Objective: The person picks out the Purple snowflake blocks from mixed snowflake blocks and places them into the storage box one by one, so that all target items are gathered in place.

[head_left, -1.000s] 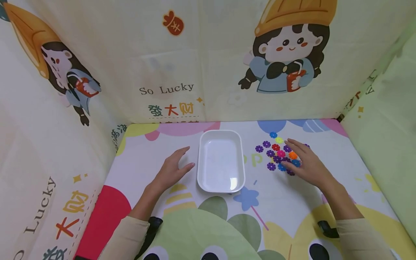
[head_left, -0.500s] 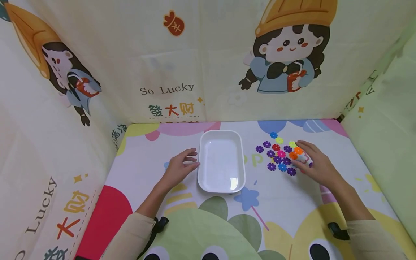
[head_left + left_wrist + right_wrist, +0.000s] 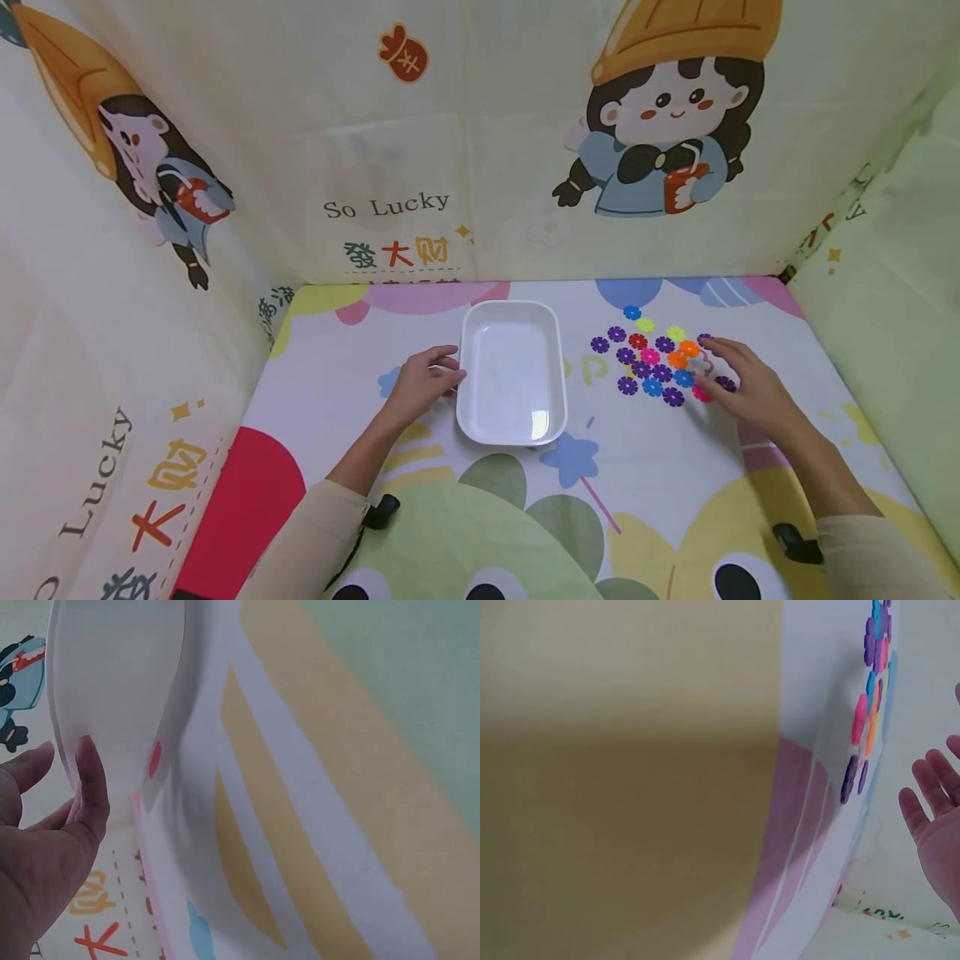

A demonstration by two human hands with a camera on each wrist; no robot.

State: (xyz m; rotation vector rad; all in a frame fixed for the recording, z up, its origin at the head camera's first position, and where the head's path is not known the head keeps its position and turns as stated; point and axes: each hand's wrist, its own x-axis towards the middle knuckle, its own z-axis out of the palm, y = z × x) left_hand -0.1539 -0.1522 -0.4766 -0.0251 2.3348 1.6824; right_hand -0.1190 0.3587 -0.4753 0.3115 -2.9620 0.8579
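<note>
My left hand (image 3: 426, 385) is at the left rim of the white tray (image 3: 512, 437), its fingers loosely bent. The left wrist view shows the thumb and a bent finger of that hand (image 3: 56, 844) close beside the tray wall (image 3: 124, 682); whether they touch it I cannot tell. Over the right side of a flat cluster of small flower-shaped discs, among them a purple disc (image 3: 673, 397) and a red disc (image 3: 637, 341), my right hand (image 3: 757, 396) hovers with fingers spread. In the right wrist view that hand (image 3: 941, 844) holds nothing.
The tray has nothing in it and stands on a printed cloth (image 3: 540, 517), left of the discs. A cartoon-printed curtain (image 3: 510, 167) rises behind, with more cloth walls at left and right.
My right hand has shifted right and slightly towards me, uncovering more discs. My left hand has come right, up to the tray's rim, and its fingers have drawn closer together.
</note>
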